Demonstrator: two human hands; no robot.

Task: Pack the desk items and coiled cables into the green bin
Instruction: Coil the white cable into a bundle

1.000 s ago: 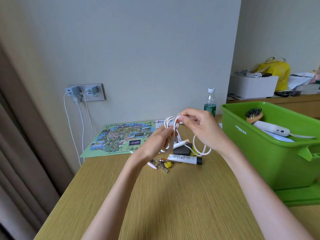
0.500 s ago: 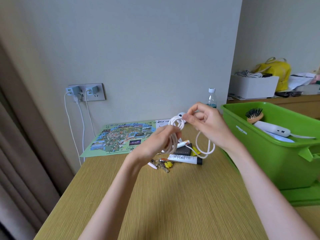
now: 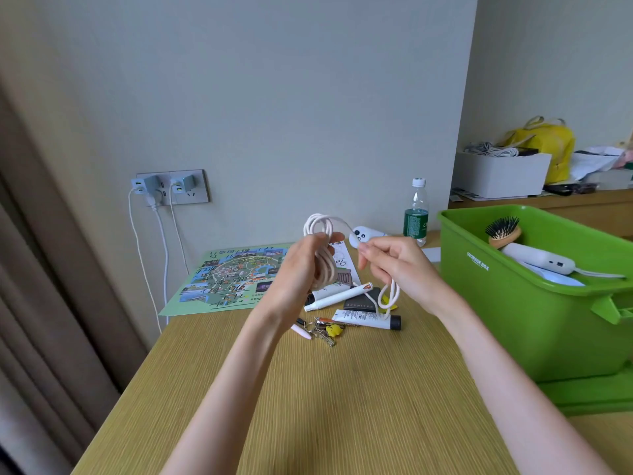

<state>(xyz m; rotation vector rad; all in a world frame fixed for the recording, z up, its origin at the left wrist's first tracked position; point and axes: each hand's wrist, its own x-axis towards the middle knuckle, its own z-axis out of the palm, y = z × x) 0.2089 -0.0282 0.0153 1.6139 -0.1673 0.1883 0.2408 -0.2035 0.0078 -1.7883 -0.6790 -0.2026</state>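
The green bin (image 3: 507,303) sits at 3 o'clock on the desk (image 3: 342,406). The left hand (image 3: 298,275) curls round the white cable (image 3: 317,222) coil, long axis upright, loops topping at 12 o'clock; the right hand (image 3: 400,269), at its 3 o'clock, pinches the loose strand, drooping toward 6

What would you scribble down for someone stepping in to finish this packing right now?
Hands: the left hand grips the coiled part of the white cable; the right hand pinches its loose tail, which hangs in a loop above the desk.
Done: the hairbrush and a white device lie in the green bin.
Left: finish the coil and put it in the bin, then the keys, tube, white pen, black case and map.
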